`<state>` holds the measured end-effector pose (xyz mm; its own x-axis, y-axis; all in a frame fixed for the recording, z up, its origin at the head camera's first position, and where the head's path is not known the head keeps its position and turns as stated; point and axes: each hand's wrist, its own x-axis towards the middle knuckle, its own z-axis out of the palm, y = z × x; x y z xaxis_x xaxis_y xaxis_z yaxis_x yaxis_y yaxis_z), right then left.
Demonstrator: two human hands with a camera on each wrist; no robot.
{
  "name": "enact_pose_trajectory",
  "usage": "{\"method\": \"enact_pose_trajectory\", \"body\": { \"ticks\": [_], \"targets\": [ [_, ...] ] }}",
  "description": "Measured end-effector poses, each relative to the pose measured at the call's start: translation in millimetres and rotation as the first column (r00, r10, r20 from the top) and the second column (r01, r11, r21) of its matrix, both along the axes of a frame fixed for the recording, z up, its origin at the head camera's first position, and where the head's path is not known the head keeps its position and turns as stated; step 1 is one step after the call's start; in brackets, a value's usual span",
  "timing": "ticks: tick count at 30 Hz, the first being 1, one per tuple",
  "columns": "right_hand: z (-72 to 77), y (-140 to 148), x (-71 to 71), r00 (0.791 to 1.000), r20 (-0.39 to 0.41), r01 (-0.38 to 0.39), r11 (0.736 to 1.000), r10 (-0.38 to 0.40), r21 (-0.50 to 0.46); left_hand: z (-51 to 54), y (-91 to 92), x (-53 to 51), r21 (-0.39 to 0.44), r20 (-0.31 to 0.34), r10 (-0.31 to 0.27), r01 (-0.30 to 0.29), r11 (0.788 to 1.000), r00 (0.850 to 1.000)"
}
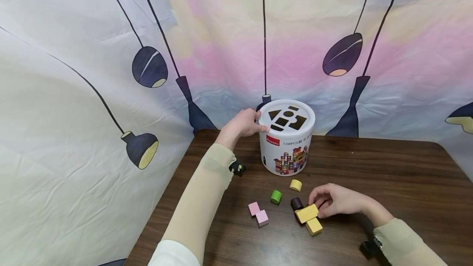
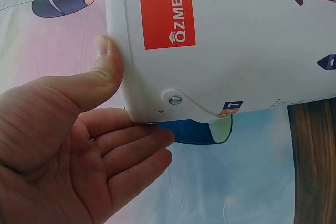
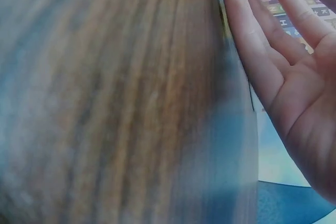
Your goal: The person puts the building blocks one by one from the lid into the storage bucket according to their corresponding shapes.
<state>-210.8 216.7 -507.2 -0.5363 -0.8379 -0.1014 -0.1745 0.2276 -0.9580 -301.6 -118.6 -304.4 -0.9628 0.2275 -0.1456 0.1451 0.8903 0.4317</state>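
My left hand (image 1: 242, 123) holds the left side of the white lidded toy-block bucket (image 1: 267, 155) at its rim. In the left wrist view its thumb (image 2: 107, 69) lies on the lid's edge, and the fingertips reach round the bucket's side. On the table, right of the loose blocks, my right hand (image 1: 341, 199) pinches a yellow block (image 1: 307, 213) between thumb and fingers; only that block's lower edge shows in the right wrist view. Against it lie a second yellow block (image 1: 314, 227) and a dark cylinder (image 1: 296, 203).
A green cylinder (image 1: 276, 197), a pale yellow rounded block (image 1: 295, 185) and two pink blocks (image 1: 262, 218) lie on the dark wooden table (image 1: 388, 167). Shaped holes pierce the bucket's lid (image 1: 295, 108). Behind the table hangs a painted cloth (image 1: 229, 52).
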Motion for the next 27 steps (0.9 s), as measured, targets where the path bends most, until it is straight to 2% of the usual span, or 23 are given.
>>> {"method": "enact_pose_trajectory", "body": {
  "ticks": [7,17,23,27],
  "targets": [
    [1.5,0.0,1.3,1.000,0.009,-0.002,0.999,0.002,-0.035,-0.4,0.7,1.6,0.016,0.000,0.011,-0.011,1.000,1.000],
    [7.3,-0.5,0.9,0.999,-0.035,0.025,0.999,-0.026,-0.021,-1.1,-0.4,0.8,0.014,-0.002,0.008,-0.008,1.000,1.000],
    [19.4,1.6,-3.7,0.997,-0.070,0.002,0.997,-0.007,-0.081,-1.8,-0.3,0.8,0.017,-0.005,0.014,-0.014,1.000,1.000],
    [32.3,3.0,-8.2,0.999,-0.043,0.001,0.992,-0.006,-0.130,-2.8,0.0,0.9,0.026,-0.002,0.019,-0.019,0.999,1.000]
  ]
}}
